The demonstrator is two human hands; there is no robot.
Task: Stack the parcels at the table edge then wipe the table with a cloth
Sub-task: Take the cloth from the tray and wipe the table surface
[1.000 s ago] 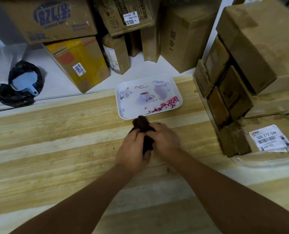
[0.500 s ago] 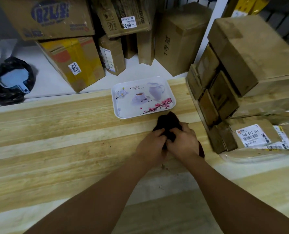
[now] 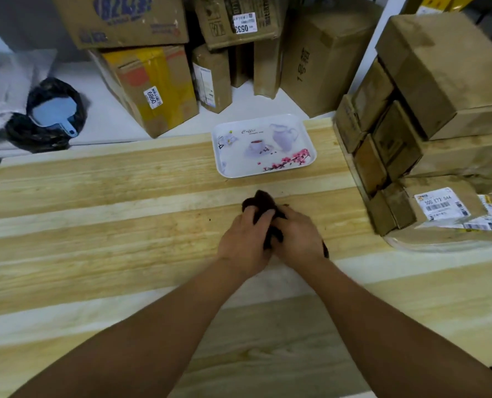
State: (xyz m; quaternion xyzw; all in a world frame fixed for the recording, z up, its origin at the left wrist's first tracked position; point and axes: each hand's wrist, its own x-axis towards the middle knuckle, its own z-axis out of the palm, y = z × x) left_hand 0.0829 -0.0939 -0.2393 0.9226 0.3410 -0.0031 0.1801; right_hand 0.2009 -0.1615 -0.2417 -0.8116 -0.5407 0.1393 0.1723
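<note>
A dark brown cloth [image 3: 260, 201] lies bunched on the wooden table [image 3: 110, 219], just in front of a white printed tray [image 3: 222, 160]. My left hand [image 3: 243, 244] and my right hand [image 3: 298, 238] both grip the cloth, side by side, pressing it on the wood. Most of the cloth is hidden under my hands. Brown cardboard parcels [image 3: 428, 81] stand stacked at the table's right edge, with a labelled flat parcel [image 3: 440, 208] at the bottom front.
More cartons [image 3: 153, 87] stand on a white surface behind the table. A black bag holding a blue scoop [image 3: 54, 116] lies at the back left. A few dark crumbs [image 3: 209, 219] dot the wood left of the cloth.
Both hands slid the cloth to the right toward the parcel stack, then back left to the middle below the tray.
</note>
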